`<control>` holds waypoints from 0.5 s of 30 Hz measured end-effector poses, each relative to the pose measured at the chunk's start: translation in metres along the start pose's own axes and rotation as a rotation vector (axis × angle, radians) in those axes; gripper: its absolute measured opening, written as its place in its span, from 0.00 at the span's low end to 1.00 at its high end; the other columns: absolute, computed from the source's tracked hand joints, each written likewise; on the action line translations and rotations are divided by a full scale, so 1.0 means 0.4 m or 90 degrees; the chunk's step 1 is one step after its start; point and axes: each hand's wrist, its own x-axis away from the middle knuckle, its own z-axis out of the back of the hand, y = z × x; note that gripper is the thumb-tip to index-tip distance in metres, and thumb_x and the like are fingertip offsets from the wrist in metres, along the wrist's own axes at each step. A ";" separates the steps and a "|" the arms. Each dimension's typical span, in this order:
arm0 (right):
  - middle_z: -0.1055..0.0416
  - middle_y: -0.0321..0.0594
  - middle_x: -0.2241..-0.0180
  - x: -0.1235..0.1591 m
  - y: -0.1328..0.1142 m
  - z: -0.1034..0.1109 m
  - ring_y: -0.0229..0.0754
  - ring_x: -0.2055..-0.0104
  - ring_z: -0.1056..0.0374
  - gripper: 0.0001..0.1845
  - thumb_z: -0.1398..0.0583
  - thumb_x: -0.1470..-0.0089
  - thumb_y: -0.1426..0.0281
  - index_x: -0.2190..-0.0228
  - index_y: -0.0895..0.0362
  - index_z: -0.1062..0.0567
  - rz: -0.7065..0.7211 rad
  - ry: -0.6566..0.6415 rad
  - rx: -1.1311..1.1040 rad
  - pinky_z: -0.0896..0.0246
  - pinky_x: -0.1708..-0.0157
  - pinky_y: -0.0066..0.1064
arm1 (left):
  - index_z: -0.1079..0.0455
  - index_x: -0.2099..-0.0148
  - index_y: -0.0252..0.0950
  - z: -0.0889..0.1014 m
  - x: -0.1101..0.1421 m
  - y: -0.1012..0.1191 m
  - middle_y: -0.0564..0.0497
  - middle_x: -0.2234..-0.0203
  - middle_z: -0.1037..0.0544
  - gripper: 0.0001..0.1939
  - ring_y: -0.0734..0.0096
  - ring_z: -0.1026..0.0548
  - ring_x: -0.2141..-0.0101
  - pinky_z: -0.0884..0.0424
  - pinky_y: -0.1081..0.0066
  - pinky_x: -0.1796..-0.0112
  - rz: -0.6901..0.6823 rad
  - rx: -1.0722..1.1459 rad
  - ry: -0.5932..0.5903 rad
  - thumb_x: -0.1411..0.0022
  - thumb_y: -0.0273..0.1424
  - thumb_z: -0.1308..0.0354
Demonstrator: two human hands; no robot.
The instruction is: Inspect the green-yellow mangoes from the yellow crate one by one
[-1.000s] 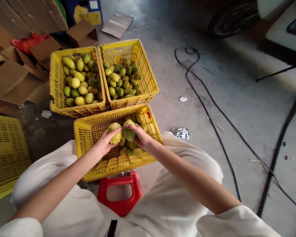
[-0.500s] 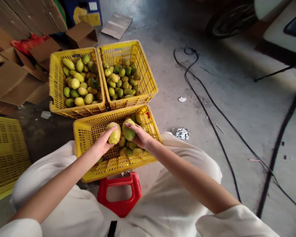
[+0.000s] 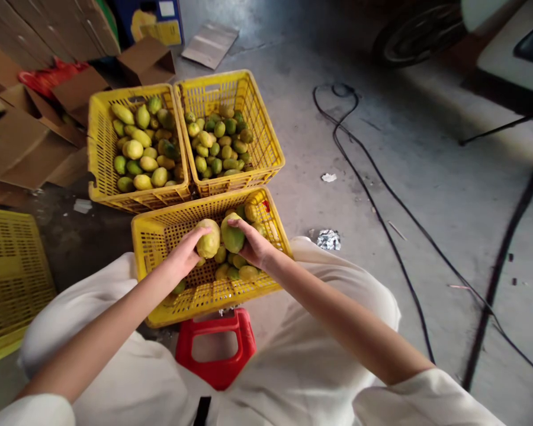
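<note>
My left hand (image 3: 187, 251) is wrapped around a yellow, lemon-like fruit (image 3: 209, 240) with slightly bumpy skin. In my right hand (image 3: 254, 244) is a greener fruit (image 3: 232, 235) of similar size, the thumb lying over its top. Both fruits are side by side above the near yellow crate (image 3: 169, 220). Beneath my hands, more yellow and green fruits (image 3: 249, 273) lie mostly in the right half of that crate. My palms and fingers partly hide the held fruits.
Two yellow crates of similar fruit, one left (image 3: 98, 142) and one right (image 3: 266, 133), stand behind the near crate. A red plastic stool (image 3: 222, 376) is between my legs. Cardboard boxes (image 3: 20, 142) lie left; black cables (image 3: 368, 177) and crumpled foil (image 3: 328, 239) are on the right.
The yellow fruit in my left hand has turned and shifted slightly right, closer to the green fruit. My right hand keeps hold of the green fruit, almost unmoved.
</note>
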 end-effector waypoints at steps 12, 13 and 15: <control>0.19 0.41 0.68 0.005 -0.008 -0.016 0.54 0.52 0.17 0.12 0.31 0.48 0.61 0.68 0.49 0.28 -0.037 0.022 -0.016 0.17 0.54 0.40 | 0.18 0.58 0.36 0.010 -0.019 -0.052 0.46 0.67 0.12 0.10 0.63 0.14 0.68 0.21 0.72 0.71 0.019 -0.004 0.005 0.37 0.30 0.21; 0.18 0.41 0.67 0.005 -0.007 -0.015 0.55 0.52 0.17 0.14 0.29 0.49 0.60 0.67 0.49 0.28 -0.033 0.018 -0.012 0.17 0.54 0.41 | 0.18 0.58 0.36 0.010 -0.019 -0.051 0.46 0.66 0.12 0.10 0.64 0.15 0.69 0.21 0.72 0.71 0.022 -0.004 0.013 0.37 0.31 0.21; 0.17 0.41 0.65 0.004 -0.005 -0.014 0.55 0.52 0.16 0.18 0.26 0.51 0.60 0.65 0.49 0.27 -0.024 0.017 -0.005 0.16 0.55 0.41 | 0.19 0.57 0.37 0.008 -0.014 -0.046 0.47 0.66 0.12 0.11 0.65 0.16 0.70 0.21 0.71 0.71 0.033 -0.006 0.033 0.37 0.31 0.21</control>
